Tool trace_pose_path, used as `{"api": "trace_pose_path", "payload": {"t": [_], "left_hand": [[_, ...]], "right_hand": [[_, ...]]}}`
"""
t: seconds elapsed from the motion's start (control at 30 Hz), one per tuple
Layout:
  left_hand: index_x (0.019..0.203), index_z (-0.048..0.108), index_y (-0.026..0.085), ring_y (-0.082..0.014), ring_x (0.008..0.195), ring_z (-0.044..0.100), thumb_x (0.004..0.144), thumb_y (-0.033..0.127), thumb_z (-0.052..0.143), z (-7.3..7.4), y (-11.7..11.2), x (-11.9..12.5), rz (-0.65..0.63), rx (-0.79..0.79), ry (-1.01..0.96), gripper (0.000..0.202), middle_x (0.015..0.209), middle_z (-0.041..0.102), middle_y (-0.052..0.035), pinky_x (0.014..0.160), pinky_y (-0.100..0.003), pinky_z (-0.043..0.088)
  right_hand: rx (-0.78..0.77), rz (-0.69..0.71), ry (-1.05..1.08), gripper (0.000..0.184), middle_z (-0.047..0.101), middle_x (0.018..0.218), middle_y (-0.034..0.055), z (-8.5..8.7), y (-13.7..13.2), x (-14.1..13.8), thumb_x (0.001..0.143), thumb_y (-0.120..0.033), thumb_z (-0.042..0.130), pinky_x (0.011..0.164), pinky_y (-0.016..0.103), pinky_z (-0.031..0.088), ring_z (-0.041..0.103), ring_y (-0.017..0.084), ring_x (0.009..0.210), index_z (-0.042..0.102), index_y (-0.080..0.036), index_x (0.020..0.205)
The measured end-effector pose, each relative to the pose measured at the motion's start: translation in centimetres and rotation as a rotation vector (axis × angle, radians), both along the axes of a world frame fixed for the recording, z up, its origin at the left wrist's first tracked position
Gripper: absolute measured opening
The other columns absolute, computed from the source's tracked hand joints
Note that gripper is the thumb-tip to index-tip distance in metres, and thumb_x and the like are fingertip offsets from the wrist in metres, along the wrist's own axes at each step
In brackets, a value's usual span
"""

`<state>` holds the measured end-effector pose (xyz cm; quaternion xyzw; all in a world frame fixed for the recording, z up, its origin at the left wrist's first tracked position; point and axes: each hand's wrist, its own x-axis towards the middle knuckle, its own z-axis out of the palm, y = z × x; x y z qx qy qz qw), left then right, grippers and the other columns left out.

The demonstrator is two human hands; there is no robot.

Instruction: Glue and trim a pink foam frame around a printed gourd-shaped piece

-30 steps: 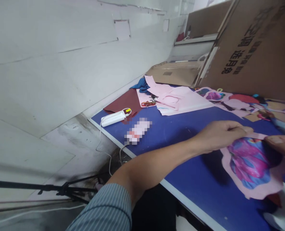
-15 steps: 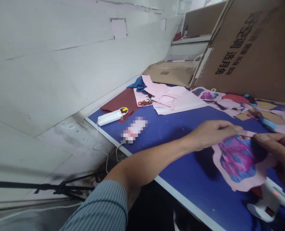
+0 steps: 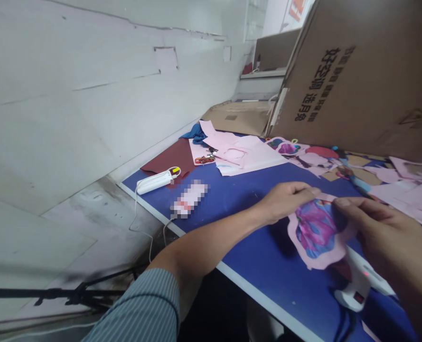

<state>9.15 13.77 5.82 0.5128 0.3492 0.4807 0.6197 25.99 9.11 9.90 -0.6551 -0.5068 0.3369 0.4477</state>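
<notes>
Far left of the grip, a tripod stand (image 3: 71, 294) on the floor; up the table from your left forearm, a white corded unit (image 3: 155, 183) with a yellow tab, on a maroon felt sheet (image 3: 168, 159); beside it, an object too blurred to name (image 3: 189, 198); beyond the grip, a crumpled blue cloth (image 3: 196, 134) and pink felt sheets (image 3: 242, 152).

At the grip, your left hand (image 3: 285, 202) and right hand (image 3: 385, 237) stand close together, fingers pinched on opposite sides of a pink-backed cutout (image 3: 315, 230) with a magenta and blue print; it sits between them, over the blue tabletop (image 3: 232, 204).

Just below the grip, a white hot glue gun (image 3: 355, 285), its red light showing; its tip is hidden, so if your right hand or the cutout dips, either may meet hot metal, and a slip could crease the felt.

Toward your left, the tabletop gives the more room; your forearm crosses the table's white edge (image 3: 211, 259), and a cardboard box (image 3: 339, 80) bounds the far side.
</notes>
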Motion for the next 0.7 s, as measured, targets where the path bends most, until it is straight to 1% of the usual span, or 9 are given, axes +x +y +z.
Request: {"api": "trace_pose_path", "payload": {"t": [0.03, 0.07, 0.2, 0.33, 0.5, 0.63, 0.7], "left_hand": [[0.082, 0.071, 0.017, -0.0112, 0.071, 0.049, 0.092, 0.041, 0.075, -0.25, 0.09, -0.03, -0.034, 0.024, -0.001, 0.027, 0.076, 0.06, 0.0018, 0.072, -0.027, 0.041], [0.084, 0.07, 0.016, -0.011, 0.071, 0.049, 0.093, 0.042, 0.075, -0.49, 0.19, -0.06, -0.038, 0.039, -0.009, 0.028, 0.078, 0.061, 0.0018, 0.072, -0.027, 0.04], [0.086, 0.069, 0.017, -0.0106, 0.071, 0.049, 0.093, 0.047, 0.075, -1.08, 0.46, -0.12, -0.005, 0.043, -0.001, 0.031, 0.079, 0.06, 0.0022, 0.07, -0.027, 0.038], [0.084, 0.067, 0.017, -0.0103, 0.07, 0.047, 0.094, 0.048, 0.074, -0.98, 0.42, -0.12, -0.007, 0.031, -0.017, 0.034, 0.076, 0.058, 0.0025, 0.068, -0.027, 0.036], [0.083, 0.067, 0.017, -0.0098, 0.068, 0.045, 0.093, 0.05, 0.075, -0.74, 0.54, -0.18, 0.04, 0.042, -0.034, 0.035, 0.074, 0.056, 0.0041, 0.069, -0.028, 0.035], [0.083, 0.068, 0.017, -0.0102, 0.071, 0.047, 0.092, 0.044, 0.076, -0.82, 0.89, -0.24, 0.038, 0.047, -0.049, 0.03, 0.075, 0.058, 0.004, 0.074, -0.028, 0.037], [0.082, 0.068, 0.016, -0.0101, 0.071, 0.048, 0.091, 0.04, 0.076, -0.85, 1.02, -0.23, 0.042, 0.044, -0.049, 0.026, 0.075, 0.059, 0.004, 0.077, -0.028, 0.039]], "right_hand": [[-0.012, -0.004, 0.007, 0.041, 0.074, 0.077, 0.0074, 0.22, -0.03, -0.17, 0.054, -0.06, 0.077, 0.07, 0.038, 0.043, 0.057, 0.025, 0.074, 0.079, -0.025, 0.074], [-0.024, -0.007, 0.016, 0.041, 0.074, 0.077, 0.0082, 0.37, -0.04, -0.3, 0.053, -0.06, 0.076, 0.07, 0.038, 0.044, 0.058, 0.026, 0.074, 0.079, -0.024, 0.073], [-0.025, -0.02, 0.034, 0.039, 0.073, 0.076, 0.0108, 0.53, 0.01, -0.52, 0.05, -0.059, 0.075, 0.066, 0.039, 0.045, 0.059, 0.028, 0.074, 0.078, -0.024, 0.068], [0.006, 0.004, 0.032, 0.039, 0.071, 0.072, 0.0107, 0.29, 0.05, -0.47, 0.052, -0.059, 0.076, 0.067, 0.038, 0.047, 0.058, 0.027, 0.072, 0.078, -0.024, 0.069], [0.023, 0.003, 0.026, 0.041, 0.072, 0.074, 0.0092, 0.15, 0.1, -0.44, 0.055, -0.062, 0.076, 0.065, 0.037, 0.047, 0.057, 0.025, 0.071, 0.078, -0.023, 0.069], [0.033, 0.001, 0.041, 0.038, 0.068, 0.071, 0.007, 0.3, 0.02, -0.52, 0.053, -0.06, 0.075, 0.064, 0.036, 0.046, 0.055, 0.023, 0.068, 0.075, -0.023, 0.066], [0.026, -0.011, 0.036, 0.04, 0.067, 0.068, 0.0059, 0.33, -0.06, -0.46, 0.052, -0.06, 0.076, 0.063, 0.035, 0.044, 0.053, 0.022, 0.066, 0.076, -0.023, 0.067]]}}
